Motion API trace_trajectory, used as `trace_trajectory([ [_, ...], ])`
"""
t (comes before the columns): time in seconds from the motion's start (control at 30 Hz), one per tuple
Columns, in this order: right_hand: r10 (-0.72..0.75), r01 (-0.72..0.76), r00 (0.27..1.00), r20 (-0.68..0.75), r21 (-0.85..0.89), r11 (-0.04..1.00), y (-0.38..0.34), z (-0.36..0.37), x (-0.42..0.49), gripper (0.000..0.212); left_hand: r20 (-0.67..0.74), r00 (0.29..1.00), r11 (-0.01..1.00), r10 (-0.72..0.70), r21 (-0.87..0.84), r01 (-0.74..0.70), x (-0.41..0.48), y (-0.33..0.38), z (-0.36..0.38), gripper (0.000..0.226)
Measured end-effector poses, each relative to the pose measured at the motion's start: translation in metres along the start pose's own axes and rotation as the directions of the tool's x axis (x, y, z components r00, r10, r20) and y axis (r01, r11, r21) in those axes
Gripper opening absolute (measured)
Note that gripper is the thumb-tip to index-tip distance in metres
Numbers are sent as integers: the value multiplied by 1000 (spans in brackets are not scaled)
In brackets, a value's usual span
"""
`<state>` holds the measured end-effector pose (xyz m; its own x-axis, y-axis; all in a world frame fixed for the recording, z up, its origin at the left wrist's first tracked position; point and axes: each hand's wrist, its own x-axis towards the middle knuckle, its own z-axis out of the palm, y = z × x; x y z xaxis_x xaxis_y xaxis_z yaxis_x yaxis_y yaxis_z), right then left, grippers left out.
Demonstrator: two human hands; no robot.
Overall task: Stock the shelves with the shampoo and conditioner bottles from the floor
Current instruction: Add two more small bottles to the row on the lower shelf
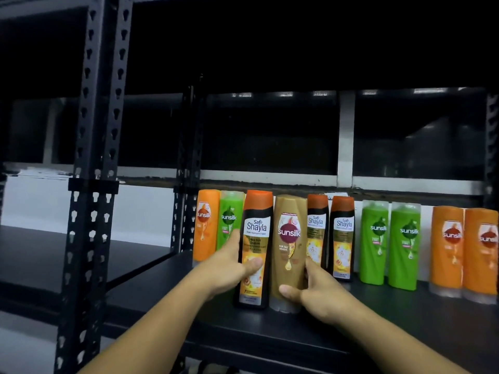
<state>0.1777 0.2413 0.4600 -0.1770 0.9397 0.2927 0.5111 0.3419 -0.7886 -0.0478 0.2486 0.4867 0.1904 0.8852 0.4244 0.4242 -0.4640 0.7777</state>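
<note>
"Sunsilk" and "Safi Shayla" bottle [255,247] labels

The shelf [351,327] is plain matte black, the Safi Shayla bottle [255,247] up front is black with an orange cap and white-and-gold label, the Sunsilk bottle [289,252] next to it is gold-tan with a maroon logo, and the rest are orange or bright green.

Dark windows [270,136] with pale frame [345,136] behind.
</note>
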Motion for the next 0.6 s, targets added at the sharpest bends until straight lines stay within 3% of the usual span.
trace_trajectory([
  [0.13, 52, -55, 997, 62, 48, 997, 2, -5, 35, 35, -13, 999, 993, -52, 109, 53, 40, -6, 4, 51],
  [0.27, 92, -90, 995, -43, 52, 995, 15, 1, 64, 36, -10, 998, 984, -68, 166, 69, 70, -15, 13, 46],
  [0.47, 100, -97, 994, -52, 69, 993, 32, -2, 91, 43, -87, 996, 994, -27, 107, 36, 76, -39, 33, 36],
  [0.6, 62, -60, 995, -78, 25, 998, 42, 0, 96, 36, 32, 999, 976, -44, 213, 36, 75, -58, 28, 48],
])
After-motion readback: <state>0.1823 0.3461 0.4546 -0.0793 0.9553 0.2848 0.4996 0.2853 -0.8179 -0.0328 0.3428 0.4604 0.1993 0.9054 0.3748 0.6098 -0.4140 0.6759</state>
